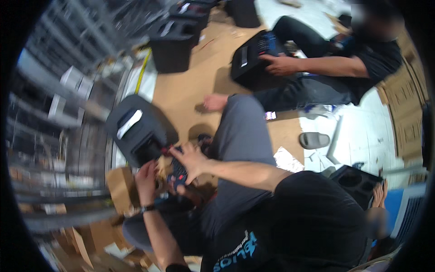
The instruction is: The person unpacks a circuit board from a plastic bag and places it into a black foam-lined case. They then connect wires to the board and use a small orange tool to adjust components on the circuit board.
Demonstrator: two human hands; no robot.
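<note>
- Closest to the eye is the seated person's black shirt (312,213), with grey trousers (247,131) beyond it, one knee raised.
- Between the legs and a black cabinet (144,129), the dark panel (179,171) with small knobs is down near the lap, beside the cabinet's near end; I'd guess it is kept there so both hands reach it.
- Over that panel the right hand (195,162) spreads its fingers wide, touching it; how firmly they grip I cannot tell.
- Beside the cabinet's opening (148,149), the left hand (146,177) has bent fingers bunched together; whether they pinch anything I cannot tell.
- Long axis of the cabinet: slanting from upper left to lower right, with its opening at the end toward the person, probably for easy access, and a white label (129,123) facing up.
- The panel's longer side seems to run roughly toward the wearer, its knobbed face turned upward.
- Under the work, a cardboard sheet (181,86) covers part of the floor, perhaps to spare the cabinets from scuffs.
- Across from them, a co-worker's hand (283,65) rests on another cabinet (247,70).
</note>
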